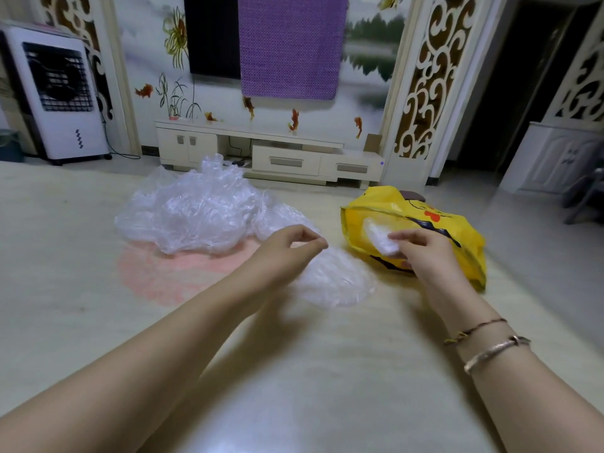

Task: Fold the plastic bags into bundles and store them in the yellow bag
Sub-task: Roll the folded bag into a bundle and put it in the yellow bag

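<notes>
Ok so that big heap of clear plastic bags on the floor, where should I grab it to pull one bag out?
Probably best to pinch the loose edge at the near right of the clear bag heap, where a flap trails toward the left hand. Come from the near side, low along the floor; the heap's middle is bunched and tangled, so a grip there would likely lift several bags.

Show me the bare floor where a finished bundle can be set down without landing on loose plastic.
Bare floor lies near the person, between the two forearms, and far left of the clear bag pile. It is crowded between that pile and the yellow bag, where the left hand pinches a loose bag and the right hand holds a white bundle at the yellow bag.
</notes>
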### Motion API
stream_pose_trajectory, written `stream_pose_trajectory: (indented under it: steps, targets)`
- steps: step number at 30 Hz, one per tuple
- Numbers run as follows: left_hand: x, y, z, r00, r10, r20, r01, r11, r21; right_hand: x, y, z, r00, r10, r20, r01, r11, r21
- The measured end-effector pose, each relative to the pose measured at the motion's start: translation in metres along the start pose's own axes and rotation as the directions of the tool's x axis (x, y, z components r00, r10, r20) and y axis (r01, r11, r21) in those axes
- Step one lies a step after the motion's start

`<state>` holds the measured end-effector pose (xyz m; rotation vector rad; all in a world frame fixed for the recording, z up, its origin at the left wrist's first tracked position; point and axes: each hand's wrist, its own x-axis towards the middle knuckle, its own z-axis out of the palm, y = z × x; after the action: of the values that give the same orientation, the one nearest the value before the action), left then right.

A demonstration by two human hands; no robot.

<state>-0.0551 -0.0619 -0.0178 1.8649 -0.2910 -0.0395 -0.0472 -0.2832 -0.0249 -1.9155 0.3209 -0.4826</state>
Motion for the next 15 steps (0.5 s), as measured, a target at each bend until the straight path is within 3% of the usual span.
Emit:
stream_pose_trajectory:
  steps: [4,9,12,15]
  targets:
    - [0.028,0.009,0.016,0.997,-0.031,0.077,0.027,0.998,0.056,0.015,-0.003,0.011,1.000,-0.006,-0.017,0.007,0.998,0.067]
    - [0.069,0.025,0.039,0.990,-0.008,0.142,0.015,0.999,-0.048,0.034,-0.009,0.024,0.999,-0.016,-0.050,0.022,0.993,0.113]
    - [0.084,0.026,0.049,0.987,-0.039,0.155,0.055,0.994,-0.099,0.057,-0.006,0.027,0.998,0.029,-0.048,-0.029,0.999,0.015]
    - [0.089,0.024,0.055,0.987,-0.035,0.158,0.055,0.990,-0.128,0.075,-0.004,0.034,0.991,0.133,0.013,-0.127,0.966,-0.224]
